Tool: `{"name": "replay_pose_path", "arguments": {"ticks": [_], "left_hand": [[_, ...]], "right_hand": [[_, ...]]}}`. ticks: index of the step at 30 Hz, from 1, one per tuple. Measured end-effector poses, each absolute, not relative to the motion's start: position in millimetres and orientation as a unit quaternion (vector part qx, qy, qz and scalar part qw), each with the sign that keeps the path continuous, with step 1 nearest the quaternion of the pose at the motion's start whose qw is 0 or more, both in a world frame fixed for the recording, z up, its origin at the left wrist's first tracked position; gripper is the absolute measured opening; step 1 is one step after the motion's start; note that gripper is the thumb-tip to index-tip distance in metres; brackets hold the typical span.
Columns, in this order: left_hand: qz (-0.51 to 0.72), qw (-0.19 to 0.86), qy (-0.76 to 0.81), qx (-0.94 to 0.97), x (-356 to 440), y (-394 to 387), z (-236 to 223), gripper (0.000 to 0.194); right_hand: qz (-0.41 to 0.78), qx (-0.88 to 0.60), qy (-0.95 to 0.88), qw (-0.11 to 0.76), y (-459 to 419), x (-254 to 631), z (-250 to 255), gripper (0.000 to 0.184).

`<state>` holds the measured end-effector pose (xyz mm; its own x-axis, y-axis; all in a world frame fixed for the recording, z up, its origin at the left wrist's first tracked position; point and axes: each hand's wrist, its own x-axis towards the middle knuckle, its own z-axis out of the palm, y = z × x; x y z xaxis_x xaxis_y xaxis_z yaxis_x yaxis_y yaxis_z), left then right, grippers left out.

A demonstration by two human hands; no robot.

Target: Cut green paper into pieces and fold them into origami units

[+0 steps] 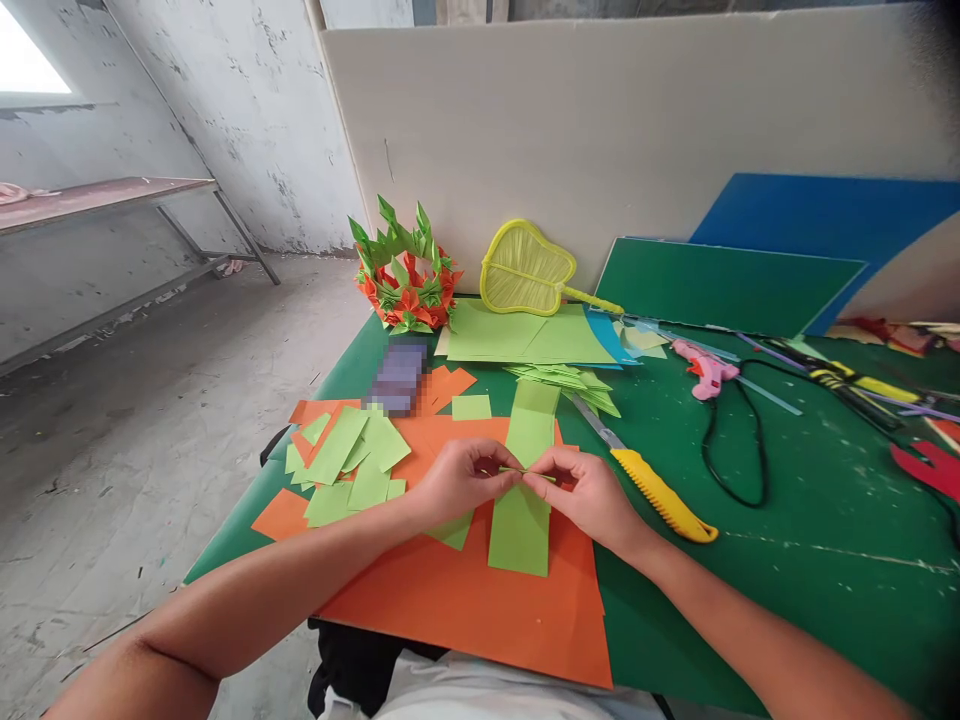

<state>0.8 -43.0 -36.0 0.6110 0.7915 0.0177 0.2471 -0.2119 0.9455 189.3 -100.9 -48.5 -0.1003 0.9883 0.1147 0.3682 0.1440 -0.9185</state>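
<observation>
two hands, both nearly closed at the fingertips: the left hand (457,480) and the right hand (591,492) pinch a small folded green paper (527,472) between thumbs and forefingers, held just above a long green strip (517,545). one open-topped folded-paper ring (409,300), orange and green with upright green points, at the far left corner of the worktop (667,620); its contents cannot be made out. one pixelated dark rectangular item (400,375), near the ring. one loose scatter of green pieces (337,450), left of the left hand, partly over orange paper. one fanned stack of green slips (571,378), at the far end of the strip. large light-green sheets (487,335) behind, with a yellow fan (525,268) upright just beyond, its handle pointing right. orange sheets (465,590) under the strip, reaching the worktop's near edge; the left edge slants away beside the grey floor (262,340). one yellow-handled knife (664,495), blade extended toward the stack, lying near the right hand. one pink glue gun (703,370), farther right, its black cord looped. bare green surface spans from the knife to the cord and runs broadly along the right forearm.
</observation>
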Motion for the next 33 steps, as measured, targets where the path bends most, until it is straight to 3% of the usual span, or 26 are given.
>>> {"name": "replay_pose_path", "arguments": {"ticks": [11, 19, 28, 33], "left_hand": [[0.226, 0.568, 0.374, 0.697, -3.9, -38.2, -36.8, 0.023], [0.210, 0.545, 0.357, 0.729, -2.8, -39.3, -30.3, 0.018], [0.261, 0.551, 0.383, 0.694, -18.0, -15.7, -26.9, 0.026], [0.234, 0.530, 0.332, 0.745, -11.0, -25.4, -26.3, 0.030]], "right_hand": [[0.343, -0.535, -0.655, 0.408, -103.1, 186.3, -40.6, 0.018], [0.293, -0.521, -0.701, 0.389, -103.5, 185.6, -35.5, 0.014], [0.326, -0.541, -0.645, 0.431, -93.2, 202.1, -40.7, 0.016], [0.348, -0.520, -0.664, 0.410, -97.2, 192.9, -40.6, 0.016]]}}
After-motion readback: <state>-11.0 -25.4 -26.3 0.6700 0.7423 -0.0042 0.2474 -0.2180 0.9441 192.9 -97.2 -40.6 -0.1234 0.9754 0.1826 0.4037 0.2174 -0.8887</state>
